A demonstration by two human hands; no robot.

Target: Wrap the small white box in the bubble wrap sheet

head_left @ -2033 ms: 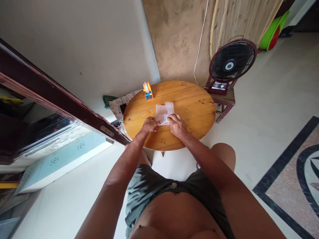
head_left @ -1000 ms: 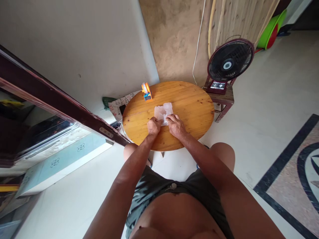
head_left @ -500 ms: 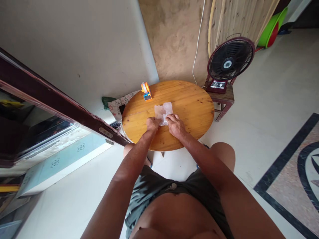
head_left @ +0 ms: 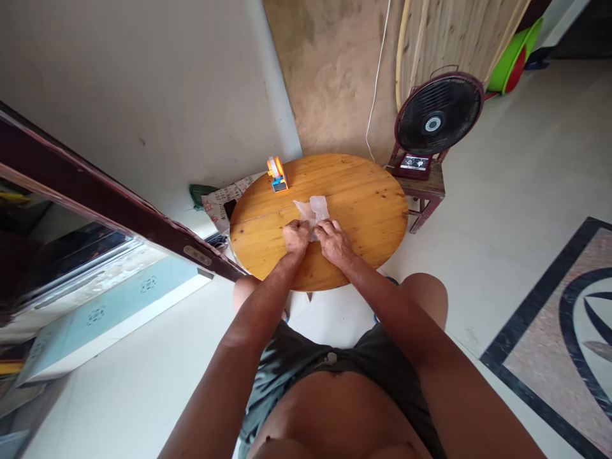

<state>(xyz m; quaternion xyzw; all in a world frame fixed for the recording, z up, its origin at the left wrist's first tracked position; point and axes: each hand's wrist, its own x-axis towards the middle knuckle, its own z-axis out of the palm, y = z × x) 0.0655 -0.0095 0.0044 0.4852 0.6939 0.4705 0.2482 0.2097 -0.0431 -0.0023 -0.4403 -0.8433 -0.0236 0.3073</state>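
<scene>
A small sheet of clear bubble wrap (head_left: 313, 209) lies on the round wooden table (head_left: 363, 210), partly folded. My left hand (head_left: 296, 236) is closed on its near left edge. My right hand (head_left: 333, 241) presses and pinches its near right edge with curled fingers. Both hands sit side by side, almost touching. An orange and blue tape dispenser (head_left: 276, 174) stands at the table's far left rim, well apart from the hands.
A black fan (head_left: 436, 120) rests on a small wooden stool (head_left: 425, 188) right of the table. Newspaper (head_left: 220, 197) lies on the floor by the wall. A dark door frame (head_left: 109, 197) runs along the left. My bare knee (head_left: 423, 296) is under the table's edge.
The bubble wrap has been folded narrower. My left hand has moved in from the left and closed on the sheet beside my right hand.
</scene>
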